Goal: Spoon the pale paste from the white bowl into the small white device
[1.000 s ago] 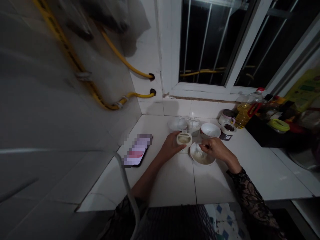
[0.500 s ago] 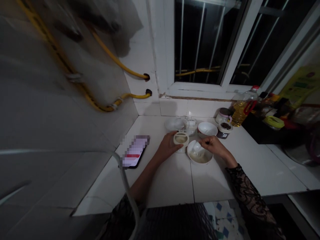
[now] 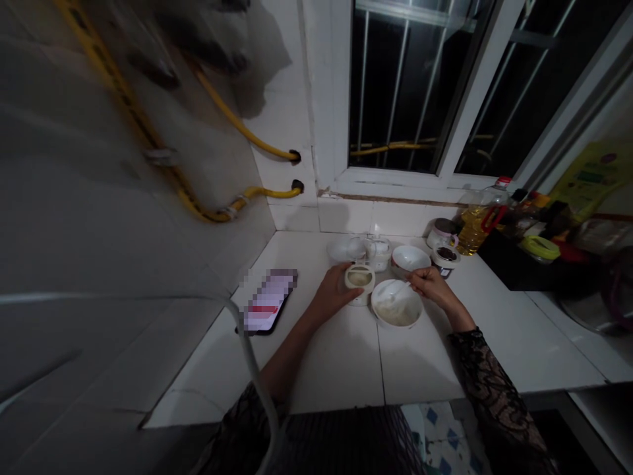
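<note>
1. The round white tub [image 3: 359,285] is held at its left side by the left hand [image 3: 332,295], with the fingers curled closely around its wall. It stands at the far middle of the worktop [image 3: 336,373], though whether its base is resting there cannot be told.
2. The right hand [image 3: 432,287] is kept in a narrow pinch at the end of a white spoon [image 3: 394,295]. Whether the handle is gripped or only touched cannot be told.
3. The spoon's bowl lies in a white bowl [image 3: 396,305] of pale food, just right of the tub.
4. The work in hand is judged to be the spooning of this pale food, with the tub steadied alongside. A firm closing on the handle is judged to be called for by the next move.
5. A small white bowl [image 3: 410,258] is placed just beyond the food, and a bottle of cooking oil [image 3: 473,227] stands further right. A pixelated phone [image 3: 268,302] lies to the left.
</note>
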Available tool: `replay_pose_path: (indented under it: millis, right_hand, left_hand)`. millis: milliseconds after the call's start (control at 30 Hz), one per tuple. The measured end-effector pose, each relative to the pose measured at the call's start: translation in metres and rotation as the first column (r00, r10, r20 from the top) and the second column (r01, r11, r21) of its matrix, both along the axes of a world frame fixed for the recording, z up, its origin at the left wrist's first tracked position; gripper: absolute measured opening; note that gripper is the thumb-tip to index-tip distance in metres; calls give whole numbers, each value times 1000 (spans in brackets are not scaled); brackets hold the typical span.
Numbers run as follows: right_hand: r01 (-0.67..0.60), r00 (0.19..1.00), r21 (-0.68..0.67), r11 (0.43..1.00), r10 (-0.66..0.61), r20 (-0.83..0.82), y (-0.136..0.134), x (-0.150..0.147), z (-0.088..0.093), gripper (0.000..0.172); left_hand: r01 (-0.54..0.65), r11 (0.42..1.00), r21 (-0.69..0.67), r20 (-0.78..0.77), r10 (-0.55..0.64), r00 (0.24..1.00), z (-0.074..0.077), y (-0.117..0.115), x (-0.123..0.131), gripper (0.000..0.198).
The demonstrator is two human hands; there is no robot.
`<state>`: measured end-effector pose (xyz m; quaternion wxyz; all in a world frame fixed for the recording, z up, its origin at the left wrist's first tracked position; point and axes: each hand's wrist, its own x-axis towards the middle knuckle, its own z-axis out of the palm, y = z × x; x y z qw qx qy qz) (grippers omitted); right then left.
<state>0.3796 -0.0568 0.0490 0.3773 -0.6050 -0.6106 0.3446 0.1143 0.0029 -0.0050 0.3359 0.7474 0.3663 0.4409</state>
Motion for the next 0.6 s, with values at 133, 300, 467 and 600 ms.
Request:
replay_pose_path:
  millis: [133,300,467,600]
  right_hand:
    - [-10,998,69,998,5,69,-1,-6,-1,48]
    - [-144,947,173,974,85,309,-7,-25,-2,48]
    - [-160,946,161,974,105,307,-7,-28,-3,49]
    - [-31,991,143,989,12,133,-3,-16,-1,50]
  left_hand:
    - [-8,1000,1,0,8,1000,-1,0,1,59]
    - [-9,1000,27,3,9,1000,-4,2,1,60]
    - [-7,1000,30,-7,7,1000,-3,2,0,58]
    - [-6,1000,-1,-1,6,1000,-3,2,0,59]
